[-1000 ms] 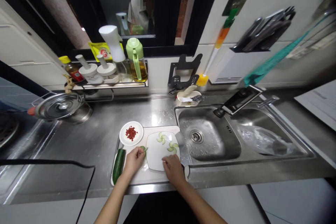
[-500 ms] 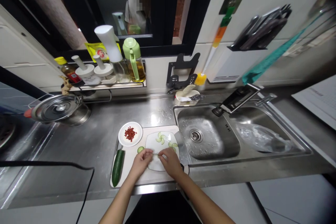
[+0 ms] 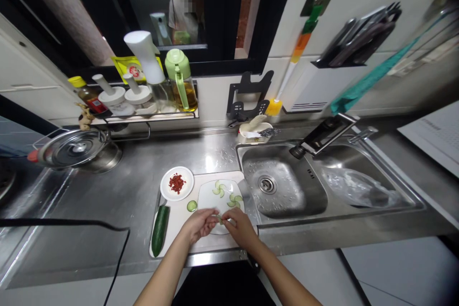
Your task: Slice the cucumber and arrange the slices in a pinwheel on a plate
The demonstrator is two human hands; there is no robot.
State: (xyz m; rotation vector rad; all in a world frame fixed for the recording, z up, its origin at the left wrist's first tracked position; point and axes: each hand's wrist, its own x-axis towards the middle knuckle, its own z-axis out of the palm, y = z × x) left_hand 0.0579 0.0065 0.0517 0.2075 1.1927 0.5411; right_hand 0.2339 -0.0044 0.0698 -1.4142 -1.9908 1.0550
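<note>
My left hand (image 3: 201,224) and my right hand (image 3: 238,226) meet over the near part of a white square plate (image 3: 210,196). Between their fingertips they pinch a small, thin cucumber slice (image 3: 219,220), mostly covered by the fingers. Curved cucumber slices lie on the plate in two pinwheel shapes, one at the back (image 3: 219,188) and one at the right (image 3: 234,200). A round cucumber slice (image 3: 191,206) rests on the pale cutting board (image 3: 179,239), left of the plate. Farther left lies a dark green cucumber (image 3: 160,231). Behind it a white dish (image 3: 167,193) holds chopped red bits.
To the right is a steel sink (image 3: 294,201) with a black faucet (image 3: 319,136). A shelf of bottles and jars, with a green-topped oil bottle (image 3: 181,81), hangs at the back. A lidded pot (image 3: 82,150) stands left. A black cable (image 3: 71,223) crosses the left counter.
Both hands have drawn slightly nearer to me and closer together, still with the thin slice between them. The pinwheel at the right and the round slice now show more fully.
</note>
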